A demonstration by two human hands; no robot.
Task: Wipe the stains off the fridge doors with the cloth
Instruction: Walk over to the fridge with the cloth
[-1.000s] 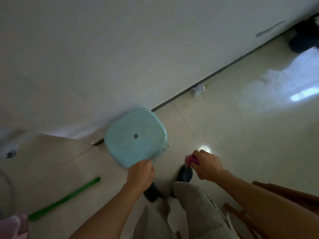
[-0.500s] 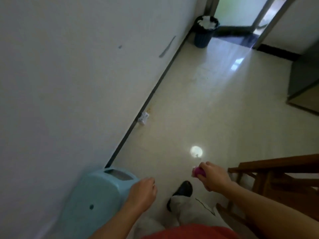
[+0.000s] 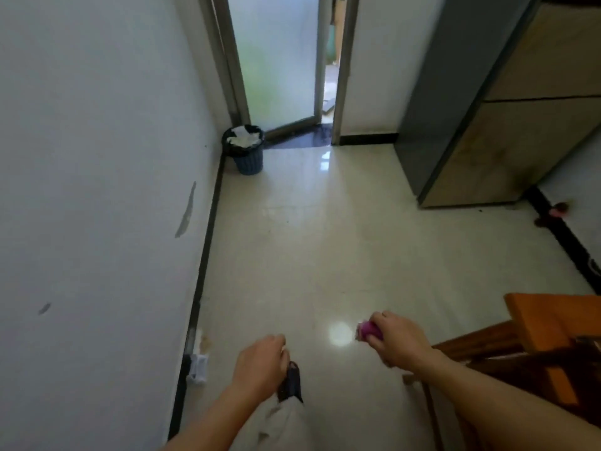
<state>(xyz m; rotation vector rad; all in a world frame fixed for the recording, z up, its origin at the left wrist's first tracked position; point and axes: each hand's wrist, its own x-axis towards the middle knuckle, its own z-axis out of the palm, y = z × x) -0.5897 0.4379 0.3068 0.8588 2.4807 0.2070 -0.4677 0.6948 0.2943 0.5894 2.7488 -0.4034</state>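
Note:
The fridge [image 3: 527,131] stands at the far right, with a grey side and tan doors. Dark smudges mark its lower door [image 3: 517,172] near the floor. My right hand [image 3: 398,341] is low in the view, closed around a bunched pink cloth [image 3: 369,330], well short of the fridge. My left hand [image 3: 260,362] hangs beside it above my shoe, fingers curled, with nothing in it.
A white wall runs along the left. A blue bin [image 3: 244,150] full of paper sits in the far corner by a half-open glass door [image 3: 279,60]. A wooden chair [image 3: 536,340] stands at my right. Small white litter [image 3: 198,367] lies by the skirting.
My left hand has let go of the light blue stool, which has left the view. The view has swung up and right, bringing the fridge in. The right hand still holds the cloth.

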